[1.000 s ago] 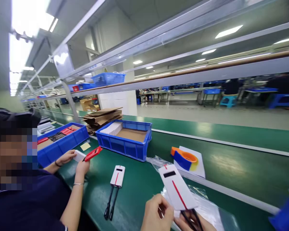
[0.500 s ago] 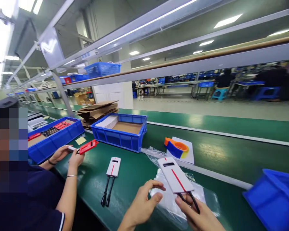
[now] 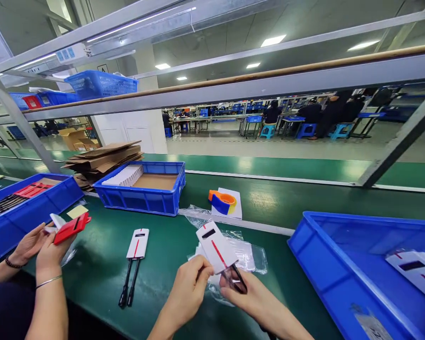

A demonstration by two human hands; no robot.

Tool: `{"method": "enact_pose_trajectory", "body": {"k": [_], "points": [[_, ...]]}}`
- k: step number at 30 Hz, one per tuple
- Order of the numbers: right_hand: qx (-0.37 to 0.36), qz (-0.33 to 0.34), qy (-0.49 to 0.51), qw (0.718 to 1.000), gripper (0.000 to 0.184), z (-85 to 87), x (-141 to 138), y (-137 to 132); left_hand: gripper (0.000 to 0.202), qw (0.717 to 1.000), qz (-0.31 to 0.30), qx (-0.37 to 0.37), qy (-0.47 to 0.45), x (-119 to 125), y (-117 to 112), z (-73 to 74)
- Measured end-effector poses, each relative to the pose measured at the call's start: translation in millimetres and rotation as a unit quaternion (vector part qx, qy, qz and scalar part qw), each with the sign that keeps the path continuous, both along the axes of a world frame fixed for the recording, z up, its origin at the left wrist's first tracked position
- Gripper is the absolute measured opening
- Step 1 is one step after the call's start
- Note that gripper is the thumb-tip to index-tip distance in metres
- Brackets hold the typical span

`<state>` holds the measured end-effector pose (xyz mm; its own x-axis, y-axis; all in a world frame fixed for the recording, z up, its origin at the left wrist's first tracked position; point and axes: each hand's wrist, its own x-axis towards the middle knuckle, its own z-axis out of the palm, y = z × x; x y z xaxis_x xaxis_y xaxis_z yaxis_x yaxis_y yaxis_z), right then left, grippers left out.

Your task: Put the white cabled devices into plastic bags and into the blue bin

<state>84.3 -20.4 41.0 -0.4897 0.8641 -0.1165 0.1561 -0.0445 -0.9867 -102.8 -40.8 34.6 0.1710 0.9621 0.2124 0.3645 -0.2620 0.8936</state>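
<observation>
A flat white device with a dark window, a red stripe and black leads is tilted up in front of me. My right hand is closed around its leads at the lower end, and some clear plastic glints by the fingers. My left hand is in a pinch at the device's lower left edge; what lies between its fingertips is hidden. Clear plastic bags lie on the green table beneath and behind the device. A similar white device with two black leads lies flat to the left.
At right stands a blue bin with a bagged white device inside. Further back are a tape roll and a blue crate with white pieces. On the left, a co-worker's hands hold a red device near another blue crate.
My view has swung right, bringing more of the right bin into sight. My left hand has gone from open fingers to a pinch at the device's edge. The right hand keeps its hold.
</observation>
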Motion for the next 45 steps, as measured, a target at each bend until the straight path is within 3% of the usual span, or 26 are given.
{"method": "enact_pose_trajectory", "body": {"k": [7,11,16,25,27,29,31,33,35,38,45], "points": [[0.113,-0.107,-0.12,0.981,0.04,-12.7,14.9,-5.1,0.037,0.997,0.044,-0.048,-0.029,-32.5,10.1,-16.2],[0.077,-0.137,-0.085,0.984,0.038,-17.0,16.7,-2.4,0.042,0.996,0.018,-0.07,-0.043,-33.6,7.6,-15.9],[0.029,-0.098,-0.026,0.994,0.035,-18.9,10.5,4.0,0.042,0.995,-0.037,-0.08,-0.045,-23.4,1.6,-12.6],[-0.023,0.019,0.063,0.998,0.031,-13.2,1.0,0.0,0.035,0.996,-0.056,-0.068,-0.007,-21.4,3.7,-18.5],[-0.012,0.013,0.058,0.998,0.029,-14.7,-1.5,0.8,0.028,0.999,-0.016,-0.03,0.031,-17.8,3.3,-22.1],[0.018,-0.026,0.023,0.999,0.029,-18.2,-3.8,3.5,0.018,0.993,0.08,0.052,0.075,-11.8,0.8,-27.1],[0.042,-0.068,-0.01,0.997,0.029,-22.9,-6.2,6.8,0.014,0.965,0.186,0.15,0.107,-2.9,-3.5,-33.4],[0.051,-0.087,-0.022,0.995,0.03,-27.4,-8.8,8.9,0.021,0.939,0.237,0.213,0.128,8.0,-7.8,-39.9],[0.055,-0.085,-0.019,0.995,0.03,-30.5,-11.8,8.9,0.026,0.938,0.231,0.219,0.141,18.2,-10.3,-45.3],[0.059,-0.067,-0.007,0.996,0.032,-33.4,-14.8,6.4,0.026,0.961,0.186,0.158,0.127,25.6,-9.7,-50.4],[0.088,-0.114,-0.049,0.988,0.028,-46.0,-3.5,13.2,0.025,0.975,0.14,0.12,0.123,14.6,-8.2,-49.9]]}}
